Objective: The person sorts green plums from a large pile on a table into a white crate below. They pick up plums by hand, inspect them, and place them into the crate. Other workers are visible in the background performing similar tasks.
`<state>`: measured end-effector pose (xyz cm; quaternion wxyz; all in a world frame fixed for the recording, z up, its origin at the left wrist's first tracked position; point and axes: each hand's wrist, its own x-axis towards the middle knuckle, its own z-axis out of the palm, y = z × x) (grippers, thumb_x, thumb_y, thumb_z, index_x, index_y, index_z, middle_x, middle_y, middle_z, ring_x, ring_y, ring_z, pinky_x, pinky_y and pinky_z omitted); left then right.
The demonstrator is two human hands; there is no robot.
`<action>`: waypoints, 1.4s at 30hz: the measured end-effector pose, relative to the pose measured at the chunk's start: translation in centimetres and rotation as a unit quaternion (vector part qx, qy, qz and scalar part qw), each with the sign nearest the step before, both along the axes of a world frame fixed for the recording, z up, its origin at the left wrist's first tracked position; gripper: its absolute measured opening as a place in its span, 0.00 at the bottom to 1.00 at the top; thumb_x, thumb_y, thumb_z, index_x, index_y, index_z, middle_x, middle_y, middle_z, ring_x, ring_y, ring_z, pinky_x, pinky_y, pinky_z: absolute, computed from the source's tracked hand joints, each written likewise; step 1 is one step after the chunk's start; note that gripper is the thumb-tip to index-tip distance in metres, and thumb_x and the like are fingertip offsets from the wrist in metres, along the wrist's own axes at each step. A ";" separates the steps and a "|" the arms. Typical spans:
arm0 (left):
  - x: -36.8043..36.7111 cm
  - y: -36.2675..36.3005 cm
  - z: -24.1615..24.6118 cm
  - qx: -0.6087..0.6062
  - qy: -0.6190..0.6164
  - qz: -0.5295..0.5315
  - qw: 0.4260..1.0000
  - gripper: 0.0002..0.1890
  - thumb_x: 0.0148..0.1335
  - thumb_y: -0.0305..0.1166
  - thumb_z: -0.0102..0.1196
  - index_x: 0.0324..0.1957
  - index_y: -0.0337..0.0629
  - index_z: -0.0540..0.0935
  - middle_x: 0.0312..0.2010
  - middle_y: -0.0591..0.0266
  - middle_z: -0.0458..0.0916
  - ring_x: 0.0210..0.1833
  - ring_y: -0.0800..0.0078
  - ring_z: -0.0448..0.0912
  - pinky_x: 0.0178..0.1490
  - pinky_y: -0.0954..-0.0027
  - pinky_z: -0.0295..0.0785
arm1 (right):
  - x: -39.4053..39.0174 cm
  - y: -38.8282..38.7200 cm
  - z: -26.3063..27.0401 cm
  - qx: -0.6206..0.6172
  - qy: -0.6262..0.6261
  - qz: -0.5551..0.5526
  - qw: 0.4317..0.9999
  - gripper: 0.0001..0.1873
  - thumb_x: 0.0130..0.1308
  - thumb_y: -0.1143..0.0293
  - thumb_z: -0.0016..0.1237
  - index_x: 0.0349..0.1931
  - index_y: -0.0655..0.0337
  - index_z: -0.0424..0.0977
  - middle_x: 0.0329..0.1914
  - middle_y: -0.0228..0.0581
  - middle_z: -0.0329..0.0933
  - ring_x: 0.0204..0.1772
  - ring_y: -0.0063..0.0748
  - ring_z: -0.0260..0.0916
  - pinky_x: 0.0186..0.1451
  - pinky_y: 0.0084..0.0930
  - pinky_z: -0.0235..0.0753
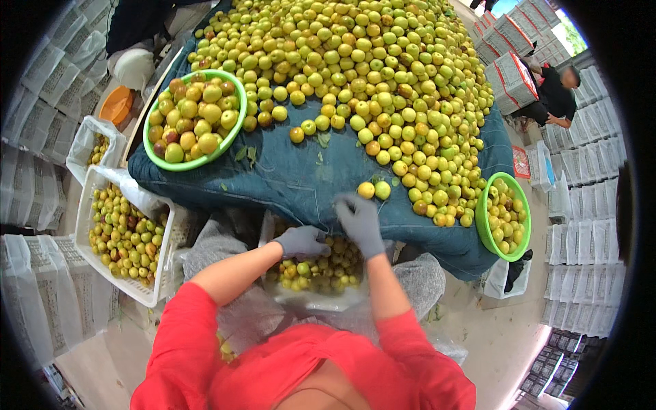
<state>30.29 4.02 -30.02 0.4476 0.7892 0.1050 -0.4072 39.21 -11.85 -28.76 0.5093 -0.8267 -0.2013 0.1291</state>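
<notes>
My left hand (pixel 302 242), in a grey glove, is over a crate of fruit (pixel 320 271) between my knees, just below the table's near edge. Its fingers are bent, and what they may hold is hidden. At the edge of the cloth-covered table (pixel 287 174) is my right hand (pixel 360 223), also gloved, with curled fingers; whether anything is inside them does not show. Two loose fruits, one yellow (pixel 366 190) and one green (pixel 382 190), lie just beyond it. A large heap of yellow-green jujube-like fruit (pixel 359 56) covers the far part of the blue cloth.
Green basins of fruit stand at the table's left (pixel 154 148) and right (pixel 521 243). A white plastic crate (pixel 159 279) full of fruit is on my left. Farther off are an orange basin (pixel 116 105) and stacked crates (pixel 584 251). A person (pixel 556 97) carries a box (pixel 512 84) at right.
</notes>
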 end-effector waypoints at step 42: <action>3.4 9.2 7.5 -0.583 -0.264 0.379 0.669 0.35 0.67 0.60 0.56 0.61 0.39 0.74 0.38 0.60 0.84 0.28 0.82 0.81 0.23 0.85 0.70 | 12.9 16.2 -1.6 -0.314 -0.377 0.165 0.855 0.30 0.63 0.37 0.47 0.52 0.49 0.81 0.61 0.46 0.69 0.63 0.54 0.62 0.60 0.50 0.63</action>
